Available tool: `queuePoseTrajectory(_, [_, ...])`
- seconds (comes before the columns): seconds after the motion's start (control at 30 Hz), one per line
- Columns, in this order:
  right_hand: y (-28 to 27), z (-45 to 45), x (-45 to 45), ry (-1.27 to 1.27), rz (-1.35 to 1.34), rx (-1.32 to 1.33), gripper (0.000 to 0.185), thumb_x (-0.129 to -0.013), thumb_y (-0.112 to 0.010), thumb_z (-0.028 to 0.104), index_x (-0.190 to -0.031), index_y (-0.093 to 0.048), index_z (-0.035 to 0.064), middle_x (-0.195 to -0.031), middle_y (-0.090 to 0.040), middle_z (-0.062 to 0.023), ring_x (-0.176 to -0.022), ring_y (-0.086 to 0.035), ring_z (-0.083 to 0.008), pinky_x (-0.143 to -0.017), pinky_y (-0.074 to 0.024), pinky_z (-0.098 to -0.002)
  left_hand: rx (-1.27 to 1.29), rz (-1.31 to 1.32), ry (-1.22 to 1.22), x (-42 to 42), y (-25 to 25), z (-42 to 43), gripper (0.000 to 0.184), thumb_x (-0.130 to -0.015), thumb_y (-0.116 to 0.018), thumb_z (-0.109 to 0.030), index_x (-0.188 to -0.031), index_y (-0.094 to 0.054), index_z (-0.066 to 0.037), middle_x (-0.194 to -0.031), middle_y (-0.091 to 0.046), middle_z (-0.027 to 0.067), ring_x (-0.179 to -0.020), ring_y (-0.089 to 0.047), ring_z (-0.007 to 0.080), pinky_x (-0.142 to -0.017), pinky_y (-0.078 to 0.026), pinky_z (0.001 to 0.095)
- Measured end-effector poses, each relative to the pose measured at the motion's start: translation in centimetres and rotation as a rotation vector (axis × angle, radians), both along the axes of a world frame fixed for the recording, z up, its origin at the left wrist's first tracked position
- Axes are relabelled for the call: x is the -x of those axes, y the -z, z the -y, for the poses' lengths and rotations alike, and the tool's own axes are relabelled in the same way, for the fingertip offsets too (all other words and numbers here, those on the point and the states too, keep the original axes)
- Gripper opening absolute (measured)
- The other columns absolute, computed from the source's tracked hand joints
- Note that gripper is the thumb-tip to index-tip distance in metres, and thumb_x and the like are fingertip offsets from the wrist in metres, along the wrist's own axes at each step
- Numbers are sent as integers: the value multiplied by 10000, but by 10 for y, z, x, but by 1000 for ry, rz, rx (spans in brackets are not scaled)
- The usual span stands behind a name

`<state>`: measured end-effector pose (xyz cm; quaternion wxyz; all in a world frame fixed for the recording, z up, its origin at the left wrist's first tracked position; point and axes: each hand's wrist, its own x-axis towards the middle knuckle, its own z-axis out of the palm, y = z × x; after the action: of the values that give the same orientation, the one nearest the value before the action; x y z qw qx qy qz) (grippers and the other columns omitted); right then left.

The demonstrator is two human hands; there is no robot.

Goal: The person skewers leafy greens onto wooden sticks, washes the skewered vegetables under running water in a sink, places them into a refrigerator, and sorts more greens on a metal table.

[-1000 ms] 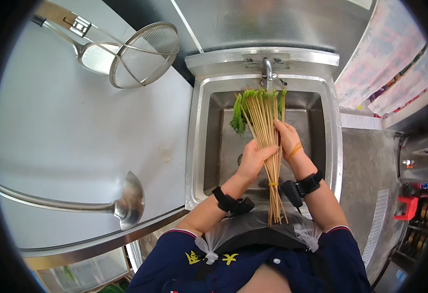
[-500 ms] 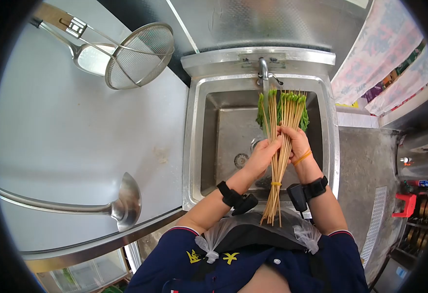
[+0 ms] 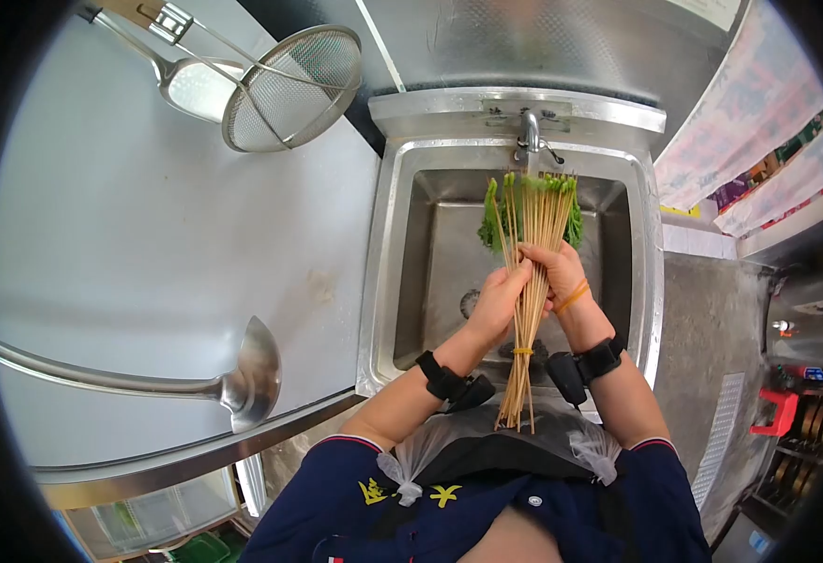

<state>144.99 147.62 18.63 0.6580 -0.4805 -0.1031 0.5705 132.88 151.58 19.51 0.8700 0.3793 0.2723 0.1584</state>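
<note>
A bundle of wooden skewers with leafy green vegetables at its far end is held over the sink. My left hand is closed round its left side, thumb on the sticks. On the right side my right hand grips the same bundle, its fingers partly hidden behind the sticks. A yellow band ties the skewers near their lower ends, which point at my body. The leafy ends lie just below the faucet.
The steel sink surrounds both hands, its drain partly showing. On the left counter lie a wire strainer, a spatula and a large ladle. A red stool stands at right.
The bundle's leafy end has swung left and sits more under the faucet. Both hands keep their grip. The camera view has shifted slightly, moving the sink and counter rightward.
</note>
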Motion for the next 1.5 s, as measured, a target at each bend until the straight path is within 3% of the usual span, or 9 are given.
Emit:
queuePoseTrajectory(0.23, [2,-17,14,-15,-79,-29,143,-777,-573,72,-890,-529,-3,-706,-588,-76,-550,-568,-149,-434,-456,-256,13,2,-133,8,5,-3,280,-909,-424,-255,-931,-529,4,-775,-594,67,-625,-586,120,-557,-492,233])
queuePoseTrajectory(0.3, [0,-22,20,59,-127,11,131,-792,-543,60,-902,-532,-12,-741,-593,-84,-618,-582,-151,-503,-477,-267,-203,-64,-95,13,12,-7,222,-894,-443,-195,-939,-532,4,-787,-592,52,-645,-578,109,-578,-480,234])
queuePoseTrajectory(0.5, [16,-22,15,3,-87,-13,215,-811,-525,67,-1012,-524,-10,-855,-606,-97,-716,-597,-170,-627,-502,-286,-46,24,-171,13,9,-5,182,-879,-449,-141,-939,-535,8,-813,-592,50,-673,-575,109,-597,-475,240])
queuePoseTrajectory(0.93, [18,2,-2,159,-214,-1,266,-873,-437,188,-1037,-515,-7,-898,-606,-114,-723,-587,-184,-644,-501,-311,-112,50,-73,-6,3,8,181,-869,-455,-113,-978,-536,8,-827,-597,50,-681,-578,114,-616,-476,243])
queuePoseTrajectory(1.5, [14,-15,11,3,-147,69,355,-909,-384,325,-980,-542,16,-828,-606,-79,-677,-595,-167,-588,-488,-288,-132,79,-155,11,-3,3,168,-846,-484,-74,-978,-517,23,-827,-593,75,-694,-590,140,-643,-488,252])
